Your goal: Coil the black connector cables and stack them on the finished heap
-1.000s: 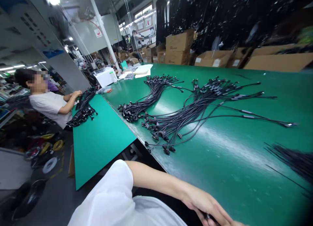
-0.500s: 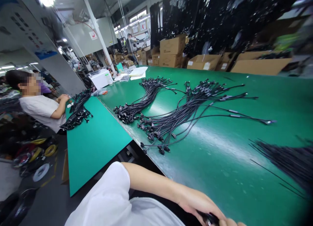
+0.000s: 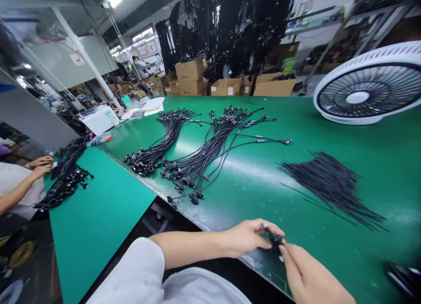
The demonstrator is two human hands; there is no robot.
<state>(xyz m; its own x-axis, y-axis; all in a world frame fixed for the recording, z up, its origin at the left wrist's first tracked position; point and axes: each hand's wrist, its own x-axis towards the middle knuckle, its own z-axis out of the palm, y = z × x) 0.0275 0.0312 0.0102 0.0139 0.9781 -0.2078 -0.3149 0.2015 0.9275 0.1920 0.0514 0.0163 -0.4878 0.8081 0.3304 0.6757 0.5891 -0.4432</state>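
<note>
Near the front edge of the green table, my left hand (image 3: 248, 237) pinches a small black cable piece (image 3: 275, 238) with pale, shiny ends, blurred in detail. My right hand (image 3: 307, 269) grips the same piece from the right, thumb and fingers pressed together. Beyond my hands lies a bunch of black cables with connectors (image 3: 210, 152), spread across the table. A second bunch of black cables (image 3: 167, 137) rests to its left. To the right is a loose pile of thin black strips (image 3: 329, 183).
A white fan (image 3: 358, 95) stands at the back right. Cardboard boxes (image 3: 190, 76) line the far side. At left, a co-worker's hands (image 3: 41, 166) are by another black cable bunch (image 3: 70, 172) on a side table (image 3: 98, 198). A dark object (image 3: 404, 277) sits at lower right.
My view has turned to the right, bringing the fan and the whole strip pile into sight. My hands have come up into view with the black piece still held.
</note>
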